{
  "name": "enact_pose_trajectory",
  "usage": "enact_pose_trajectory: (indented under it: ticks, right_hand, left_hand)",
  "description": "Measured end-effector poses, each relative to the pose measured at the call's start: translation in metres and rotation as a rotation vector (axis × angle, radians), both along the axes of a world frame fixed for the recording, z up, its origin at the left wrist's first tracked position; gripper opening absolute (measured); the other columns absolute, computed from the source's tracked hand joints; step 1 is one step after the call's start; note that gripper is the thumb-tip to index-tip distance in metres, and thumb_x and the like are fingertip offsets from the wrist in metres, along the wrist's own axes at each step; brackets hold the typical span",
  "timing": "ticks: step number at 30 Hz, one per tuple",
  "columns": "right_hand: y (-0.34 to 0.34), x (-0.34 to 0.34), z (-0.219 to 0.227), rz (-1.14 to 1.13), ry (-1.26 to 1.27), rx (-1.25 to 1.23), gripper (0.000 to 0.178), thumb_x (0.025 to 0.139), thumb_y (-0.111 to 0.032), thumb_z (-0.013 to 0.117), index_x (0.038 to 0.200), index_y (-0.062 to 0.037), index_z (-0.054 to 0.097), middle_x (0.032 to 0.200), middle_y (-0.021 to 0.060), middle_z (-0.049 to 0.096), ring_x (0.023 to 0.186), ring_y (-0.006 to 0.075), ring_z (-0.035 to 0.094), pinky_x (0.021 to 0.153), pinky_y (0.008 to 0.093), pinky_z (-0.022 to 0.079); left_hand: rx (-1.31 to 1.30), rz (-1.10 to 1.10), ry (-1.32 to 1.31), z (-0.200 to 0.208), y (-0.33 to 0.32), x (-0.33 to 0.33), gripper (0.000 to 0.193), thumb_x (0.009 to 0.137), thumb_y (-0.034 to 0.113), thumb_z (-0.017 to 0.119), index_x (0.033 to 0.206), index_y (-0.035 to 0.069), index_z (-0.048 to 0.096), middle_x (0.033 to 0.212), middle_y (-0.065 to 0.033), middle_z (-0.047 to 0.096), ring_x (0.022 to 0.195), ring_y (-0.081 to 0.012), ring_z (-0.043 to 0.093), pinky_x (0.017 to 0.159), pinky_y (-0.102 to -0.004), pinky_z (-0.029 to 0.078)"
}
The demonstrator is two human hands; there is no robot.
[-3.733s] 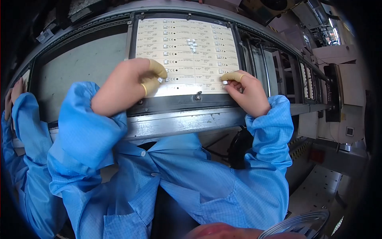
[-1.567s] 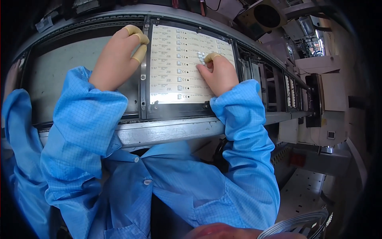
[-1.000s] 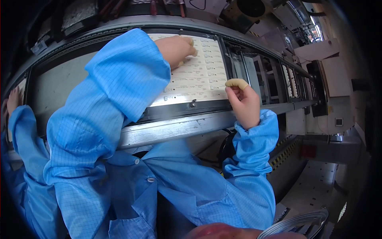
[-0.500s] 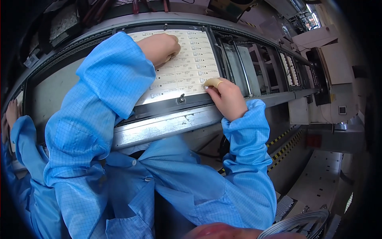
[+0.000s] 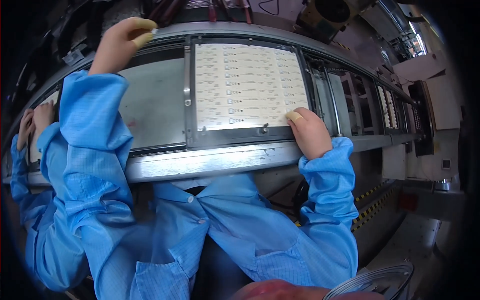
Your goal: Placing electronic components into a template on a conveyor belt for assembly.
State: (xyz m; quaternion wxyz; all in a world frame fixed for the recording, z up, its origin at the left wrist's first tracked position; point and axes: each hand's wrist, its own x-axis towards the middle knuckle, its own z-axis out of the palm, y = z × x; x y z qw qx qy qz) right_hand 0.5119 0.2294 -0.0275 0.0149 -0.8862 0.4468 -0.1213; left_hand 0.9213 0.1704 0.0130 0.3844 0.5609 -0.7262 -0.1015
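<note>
Resting right hand on white panel; left hand raised.

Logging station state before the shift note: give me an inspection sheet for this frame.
Surface: grey metal conveyor bed with a steel front rail.
Job's things: white circuit panel lying flat in a dark carrier frame.
Clutter: nothing seen.
Hands: left hand raised beyond the bed's far edge, yellow finger cots pinched on a tiny pale piece; right hand resting on the panel's near right corner.
Cables: red and dark wires behind the line.
Surroundings: co-worker's hands far left; yellow-black floor marking.
</note>
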Motion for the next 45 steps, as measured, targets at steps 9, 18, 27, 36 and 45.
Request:
enact_pose_trajectory:
  ticks: [9,18,27,36,45]
  right_hand:
    - [0.021,0.000,0.015,-0.031,-0.127,0.052,0.022,0.079,-0.006,0.061,0.100,0.0003,0.058,0.093,0.0144,0.057,0.081,0.0298,0.058,0.073,0.0323,0.048]
    - [0.043,0.002,0.023,-0.115,-0.272,0.072,0.023,0.080,-0.002,0.060,0.102,0.0003,0.058,0.095,0.0135,0.057,0.073,0.0223,0.057,0.065,0.0275,0.047]
    - [-0.017,-0.020,0.020,-0.537,-0.155,0.069,0.039,0.089,-0.034,0.051,0.097,0.0018,0.063,0.093,0.0212,0.061,0.087,0.0347,0.058,0.077,0.0373,0.045]
    - [-0.043,-0.030,0.022,-0.729,-0.115,0.216,0.047,0.086,-0.041,0.053,0.097,0.0031,0.064,0.091,0.0175,0.064,0.090,0.0270,0.060,0.078,0.0345,0.044]
    - [-0.059,-0.043,0.021,-0.697,-0.209,0.389,0.049,0.082,-0.042,0.060,0.087,0.0063,0.064,0.080,0.0152,0.064,0.075,0.0209,0.058,0.071,0.0346,0.045]
  left_hand:
    - [-0.297,0.482,-0.128,0.017,-0.041,0.094,0.026,0.083,0.019,0.062,0.106,0.008,0.063,0.099,-0.0093,0.065,0.091,-0.0203,0.062,0.082,-0.0280,0.046]
    - [-0.216,0.332,-0.362,0.000,-0.070,0.106,0.027,0.080,0.007,0.056,0.107,0.008,0.061,0.117,-0.0127,0.055,0.109,-0.0293,0.052,0.094,-0.0347,0.041]
    - [-0.100,0.221,0.135,-0.022,0.019,0.040,0.017,0.084,0.012,0.057,0.096,0.002,0.064,0.091,-0.0111,0.064,0.084,-0.0203,0.060,0.075,-0.0292,0.047]
    - [-0.024,-0.091,-0.166,-0.047,0.043,-0.011,0.017,0.083,0.011,0.058,0.097,0.002,0.062,0.089,-0.0138,0.062,0.082,-0.0267,0.060,0.073,-0.0330,0.048]
    - [0.509,0.180,0.039,-0.065,0.012,0.056,0.022,0.082,0.014,0.057,0.101,0.004,0.064,0.100,-0.0149,0.063,0.093,-0.0283,0.059,0.083,-0.0335,0.045]
